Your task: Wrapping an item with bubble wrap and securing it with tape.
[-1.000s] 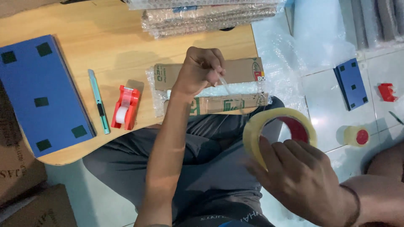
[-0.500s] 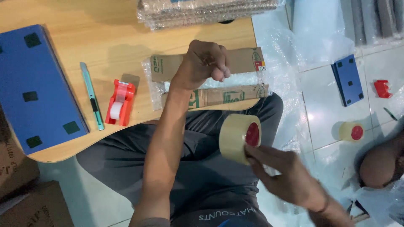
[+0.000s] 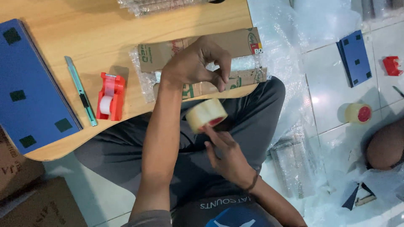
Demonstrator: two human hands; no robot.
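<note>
Head view: the left hand (image 3: 195, 63) rests on a bubble-wrapped cardboard parcel (image 3: 202, 63) at the desk's (image 3: 105, 42) near edge, its fingers (image 3: 222, 71) bunched and pressed together, pinching something thin at the parcel's wrap — probably a tape end, though it is too fine to tell. The right hand (image 3: 229, 157) holds a tape roll (image 3: 206, 114) just below the desk edge, over the lap; its fingers are spread, with the tips gripping the roll's lower rim. The roll sits between the two hands, near the parcel but not touching it.

Left of the parcel stands a red dispenser (image 3: 110, 96), then a green cutter (image 3: 81, 90), then a blue board (image 3: 29, 84) toward the desk's left edge.

Risks, as I judge them: the parcel overhangs the near edge, so a hard tug could drag it off onto the lap. The roll is held only by fingertips — it may slip or twist, letting the tape fold onto itself or land crooked on the slick wrap.
</note>
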